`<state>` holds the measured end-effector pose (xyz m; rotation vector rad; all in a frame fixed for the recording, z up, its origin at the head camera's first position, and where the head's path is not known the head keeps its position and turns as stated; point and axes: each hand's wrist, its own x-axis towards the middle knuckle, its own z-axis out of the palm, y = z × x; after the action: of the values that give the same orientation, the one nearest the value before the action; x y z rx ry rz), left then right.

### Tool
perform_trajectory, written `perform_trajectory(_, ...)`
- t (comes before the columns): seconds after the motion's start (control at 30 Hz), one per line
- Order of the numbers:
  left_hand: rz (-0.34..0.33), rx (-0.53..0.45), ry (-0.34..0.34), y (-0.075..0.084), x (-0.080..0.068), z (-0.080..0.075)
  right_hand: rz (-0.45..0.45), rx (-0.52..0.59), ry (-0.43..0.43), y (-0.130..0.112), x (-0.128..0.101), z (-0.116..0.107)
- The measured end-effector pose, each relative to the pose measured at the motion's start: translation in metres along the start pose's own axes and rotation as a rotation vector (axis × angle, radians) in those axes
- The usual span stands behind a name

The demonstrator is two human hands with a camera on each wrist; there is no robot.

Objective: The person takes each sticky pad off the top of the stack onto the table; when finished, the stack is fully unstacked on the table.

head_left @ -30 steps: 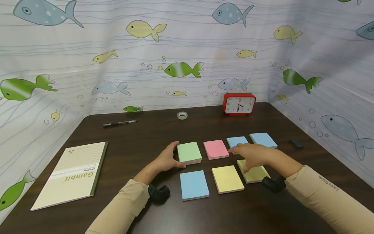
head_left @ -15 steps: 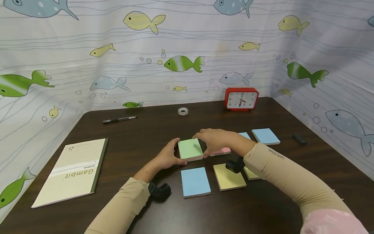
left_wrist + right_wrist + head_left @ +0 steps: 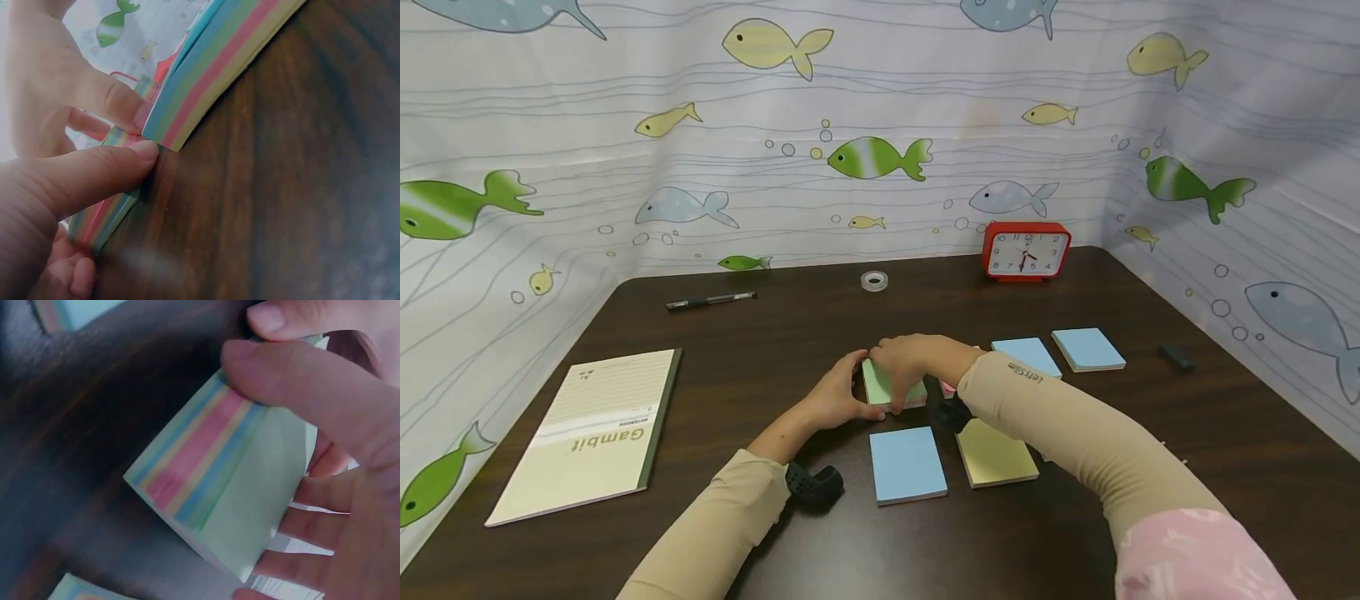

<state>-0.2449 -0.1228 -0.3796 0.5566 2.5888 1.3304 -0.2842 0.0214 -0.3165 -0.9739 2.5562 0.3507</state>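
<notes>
At the middle of the dark brown wooden tabletop (image 3: 737, 333), both of my hands now meet on the green-topped square pad of sticky notes (image 3: 891, 385). A second ago my right hand (image 3: 906, 358) lay over the blue and yellow pads further right; it has since crossed leftward and now covers the top of the green pad, fingers curled over its far edge and thumb on the near side. My left hand (image 3: 835, 398) has kept its place at the pad's left edge, thumb and fingers pinching that side. The wrist views show the pad tilted, one edge raised off the wood, its side striped blue, green, pink and yellow (image 3: 194, 462). I judge that the pad is passing from a steadying hold to a two-handed lift. The pink pad (image 3: 946, 387) just beside it is mostly hidden by my right forearm. The near blue pad (image 3: 908, 463), the near yellow pad (image 3: 996, 454) and the two far blue pads (image 3: 1026, 354) (image 3: 1087, 347) lie flat and untouched.
</notes>
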Motion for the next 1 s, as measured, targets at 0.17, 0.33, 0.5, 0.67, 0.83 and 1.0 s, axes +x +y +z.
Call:
perform_trajectory(0.17,0.007,-0.010,0.000,-0.004,-0.003,0.002,-0.012,-0.056,0.058,-0.002,-0.004,0.003)
perform_trajectory(0.33,0.064,-0.017,0.031,-0.005,0.001,0.003,0.013,-0.042,0.146,0.004,-0.018,-0.001)
perform_trajectory(0.5,0.063,0.017,0.049,-0.001,0.003,0.002,0.037,0.012,0.172,0.007,-0.037,-0.008)
perform_trajectory(0.67,0.046,0.032,0.038,-0.001,0.002,0.001,0.013,0.035,0.190,0.009,-0.052,-0.007)
perform_trajectory(0.83,0.046,0.027,0.031,-0.001,0.001,0.002,0.029,0.045,0.199,0.014,-0.061,0.001)
perform_trajectory(1.0,0.036,0.033,0.028,-0.004,0.001,0.002,0.053,0.077,0.159,0.019,-0.068,0.007)
